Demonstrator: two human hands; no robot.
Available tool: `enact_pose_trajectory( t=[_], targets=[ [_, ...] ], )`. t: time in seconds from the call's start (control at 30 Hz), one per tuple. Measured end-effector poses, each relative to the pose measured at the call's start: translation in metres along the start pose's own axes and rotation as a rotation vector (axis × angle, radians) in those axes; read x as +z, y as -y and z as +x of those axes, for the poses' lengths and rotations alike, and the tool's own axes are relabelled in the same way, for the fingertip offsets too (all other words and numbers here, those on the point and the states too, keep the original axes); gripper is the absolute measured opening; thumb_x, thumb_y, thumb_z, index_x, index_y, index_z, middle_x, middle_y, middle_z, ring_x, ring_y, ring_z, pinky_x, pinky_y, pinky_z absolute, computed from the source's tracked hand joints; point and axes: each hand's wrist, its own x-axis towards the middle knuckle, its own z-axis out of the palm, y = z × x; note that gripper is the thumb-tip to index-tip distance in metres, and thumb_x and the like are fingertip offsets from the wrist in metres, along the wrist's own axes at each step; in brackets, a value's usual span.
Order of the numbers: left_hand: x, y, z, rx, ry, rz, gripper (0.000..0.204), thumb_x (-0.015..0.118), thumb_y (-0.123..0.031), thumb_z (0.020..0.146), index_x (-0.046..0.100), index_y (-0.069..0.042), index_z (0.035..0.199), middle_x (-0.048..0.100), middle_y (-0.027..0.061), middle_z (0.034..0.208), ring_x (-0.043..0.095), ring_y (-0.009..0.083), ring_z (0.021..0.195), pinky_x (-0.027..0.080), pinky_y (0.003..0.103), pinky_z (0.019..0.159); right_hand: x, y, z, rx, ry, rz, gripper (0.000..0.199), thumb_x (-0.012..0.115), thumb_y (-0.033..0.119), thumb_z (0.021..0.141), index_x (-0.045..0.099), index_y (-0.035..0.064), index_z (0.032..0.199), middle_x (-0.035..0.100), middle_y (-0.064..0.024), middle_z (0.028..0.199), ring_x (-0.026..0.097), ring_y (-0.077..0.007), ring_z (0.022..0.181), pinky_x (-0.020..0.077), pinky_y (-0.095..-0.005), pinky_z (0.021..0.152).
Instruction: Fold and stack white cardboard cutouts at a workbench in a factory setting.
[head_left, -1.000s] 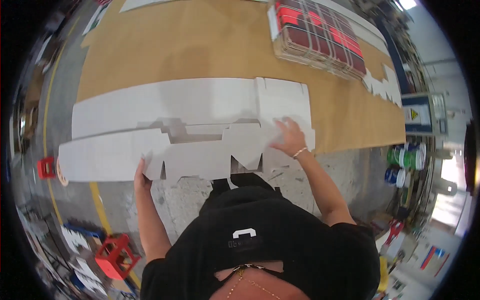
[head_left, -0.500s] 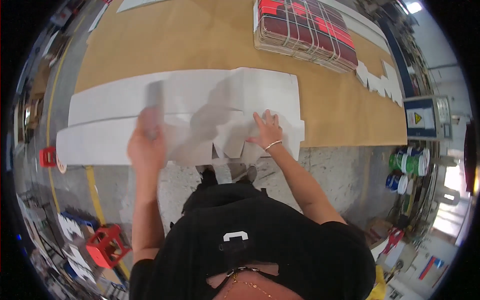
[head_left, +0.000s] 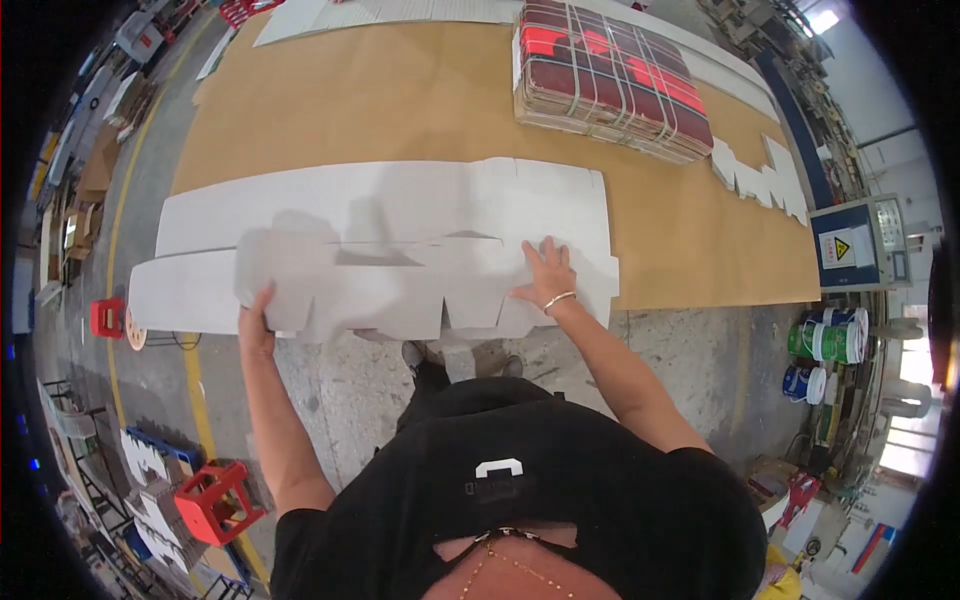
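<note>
White die-cut sheet being laid flat over the stack.

Left hand [head_left: 256, 322], raised half a second ago, is now gripping the cardboard blank [head_left: 400, 285] at its near-left edge; right hand [head_left: 545, 277] is pressed open-fingered on it, over the brown board [head_left: 420, 100].

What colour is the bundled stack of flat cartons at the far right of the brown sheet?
The bundled stack is dark with bright red patches, seen in the head view.
</note>
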Motion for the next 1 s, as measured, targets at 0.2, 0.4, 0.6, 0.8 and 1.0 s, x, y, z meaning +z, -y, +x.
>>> enact_pose_trajectory(
  t=[0.2, 0.4, 0.6, 0.8, 1.0],
  targets=[
    [0.025, 0.029, 0.018, 0.182, -0.043, 0.364, 0.053, 0.065, -0.007, 0.070, 0.048, 0.001, 0.121, 0.054, 0.0131, 0.118, 0.050, 0.0270, 0.109, 0.037, 0.036, 0.095, 0.003, -0.007, 0.001, -0.006, 0.029, -0.047, 0.096, 0.077, 0.050, 0.053, 0.031, 0.0292, 0.135, 0.020, -0.0183, 0.143, 0.020, -0.0482, 0.127, 0.0367, -0.0534, 0.093],
    [0.223, -0.007, -0.110, 0.793, -0.077, 1.417, 0.062, 0.055, -0.004, 0.067, 0.045, -0.015, 0.127, 0.049, 0.0153, 0.115, 0.046, 0.0350, 0.100, 0.038, 0.049, 0.083, -0.006, -0.021, -0.002, 0.005, 0.004, -0.032, 0.098, 0.079, 0.047, 0.052, 0.031, 0.0283, 0.135, 0.021, -0.0173, 0.143, 0.020, -0.0476, 0.127, 0.0358, -0.0541, 0.094],
    [0.219, -0.011, -0.109, 0.665, -0.087, 1.506, 0.057, 0.053, -0.010, 0.076, 0.040, -0.017, 0.132, 0.046, 0.0144, 0.122, 0.044, 0.0340, 0.109, 0.034, 0.050, 0.094, -0.005, -0.024, 0.003, 0.031, 0.048, -0.027, 0.096, 0.078, 0.049, 0.054, 0.031, 0.0280, 0.135, 0.018, -0.0164, 0.144, 0.017, -0.0479, 0.128, 0.0334, -0.0583, 0.093],
    [0.010, -0.018, -0.021, -0.134, 0.087, -0.369, 0.064, 0.053, -0.045, 0.085, 0.035, -0.007, 0.133, 0.045, 0.0107, 0.130, 0.045, 0.0254, 0.117, 0.038, 0.041, 0.097, 0.000, -0.028, 0.003, 0.007, 0.008, 0.003, 0.096, 0.078, 0.047, 0.055, 0.031, 0.0278, 0.136, 0.017, -0.0162, 0.145, 0.017, -0.0469, 0.129, 0.0329, -0.0576, 0.094],
    [-0.010, 0.094, -0.010, -0.019, 0.040, -0.497, 0.062, 0.062, -0.034, 0.082, 0.037, -0.005, 0.130, 0.048, 0.0092, 0.126, 0.050, 0.0256, 0.111, 0.043, 0.038, 0.091, -0.001, -0.034, -0.003, 0.028, -0.015, -0.027, 0.096, 0.078, 0.048, 0.053, 0.032, 0.0292, 0.135, 0.018, -0.0153, 0.145, 0.017, -0.0449, 0.130, 0.0342, -0.0524, 0.096]
  ],
)
